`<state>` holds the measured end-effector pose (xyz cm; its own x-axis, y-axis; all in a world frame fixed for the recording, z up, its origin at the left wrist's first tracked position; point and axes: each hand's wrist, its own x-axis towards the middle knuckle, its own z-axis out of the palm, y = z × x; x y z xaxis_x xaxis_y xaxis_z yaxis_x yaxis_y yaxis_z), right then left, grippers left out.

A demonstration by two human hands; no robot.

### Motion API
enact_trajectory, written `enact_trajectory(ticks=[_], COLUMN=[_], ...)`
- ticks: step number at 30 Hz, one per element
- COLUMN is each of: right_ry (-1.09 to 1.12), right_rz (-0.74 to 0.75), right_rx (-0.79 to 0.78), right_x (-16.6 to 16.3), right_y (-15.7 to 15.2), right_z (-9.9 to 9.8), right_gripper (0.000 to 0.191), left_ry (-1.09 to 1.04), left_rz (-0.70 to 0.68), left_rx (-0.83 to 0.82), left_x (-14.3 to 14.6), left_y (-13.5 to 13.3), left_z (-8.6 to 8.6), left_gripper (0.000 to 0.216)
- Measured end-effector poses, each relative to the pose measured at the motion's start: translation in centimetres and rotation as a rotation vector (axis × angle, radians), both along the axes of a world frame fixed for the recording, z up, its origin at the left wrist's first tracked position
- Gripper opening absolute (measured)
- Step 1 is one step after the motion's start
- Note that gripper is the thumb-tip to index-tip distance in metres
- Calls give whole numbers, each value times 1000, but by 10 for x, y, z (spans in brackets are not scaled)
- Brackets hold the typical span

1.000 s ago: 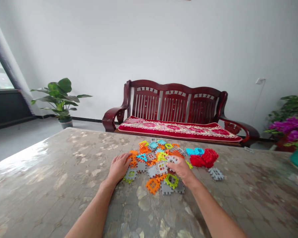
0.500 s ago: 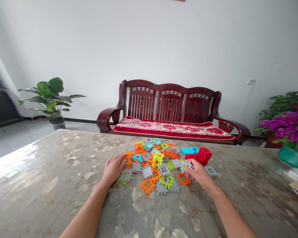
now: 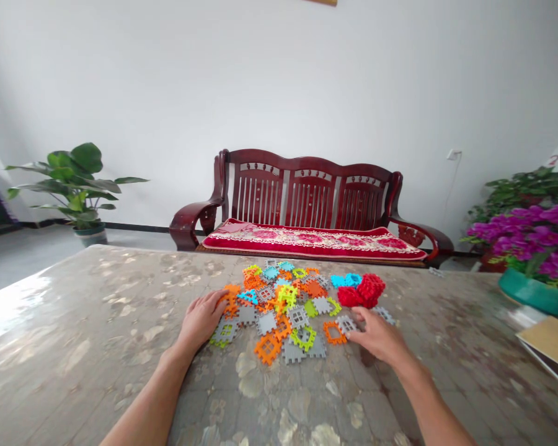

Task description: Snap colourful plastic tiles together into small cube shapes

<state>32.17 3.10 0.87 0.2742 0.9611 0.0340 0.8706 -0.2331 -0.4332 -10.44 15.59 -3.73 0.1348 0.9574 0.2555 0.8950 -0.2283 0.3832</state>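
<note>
A heap of flat interlocking plastic tiles (image 3: 286, 303) in orange, grey, green and blue lies spread on the marbled table (image 3: 97, 347). My left hand (image 3: 201, 319) rests flat on the heap's left edge, fingers stretched over orange and grey tiles. My right hand (image 3: 376, 334) is at the right edge of the heap, its fingertips pressing a grey tile (image 3: 346, 323) beside an orange tile (image 3: 333, 332). Just beyond my right hand sits a cluster of joined red tiles (image 3: 363, 291) with blue tiles (image 3: 345, 280) next to it.
A dark wooden bench (image 3: 307, 207) with a red cushion stands behind the table. Purple flowers in a green pot (image 3: 532, 272) and a book or papers (image 3: 551, 344) occupy the table's right side. A leafy potted plant (image 3: 77, 183) is on the floor at left.
My right hand moved from the heap's middle to its right edge, bringing a grey tile down onto the table. The left hand stayed on the heap. The view panned right.
</note>
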Motion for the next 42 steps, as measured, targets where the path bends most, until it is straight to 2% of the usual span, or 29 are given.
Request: enact_trajectory(ticks=[2, 7, 11, 14, 17, 21, 24, 35, 42], right_ry=[-50, -137, -140, -94, -78, -122, -157, -198, -230], right_rz=[5, -19, -59, -91, -160, -281, -356, -355, -344], right_rx=[-24, -20, -11, 30, 97, 159, 184, 184, 152], right_x=[-8, -25, -30, -19, 6, 42, 56, 57, 50], right_y=[-3, -4, -3, -2, -3, -7, -9, -3, -6], right_z=[4, 9, 9, 7, 6, 4, 1, -9, -6], right_gripper=[64, 57, 59, 63, 63, 64, 64, 64, 70], left_ry=[2, 1, 11, 17, 15, 8, 16, 30, 38], left_rz=[3, 5, 7, 2, -5, -2, -2, -1, -4], left_rx=[-8, -3, -9, -19, -13, 0, -8, -7, -17], left_x=[0, 1, 1, -1, -2, -2, -2, -1, -2], left_y=[0, -2, -2, 0, 3, 3, 2, 1, 1], left_z=[1, 3, 4, 2, -1, -2, 0, 2, 2], left_gripper=[41, 40, 41, 42, 42, 42, 42, 42, 43])
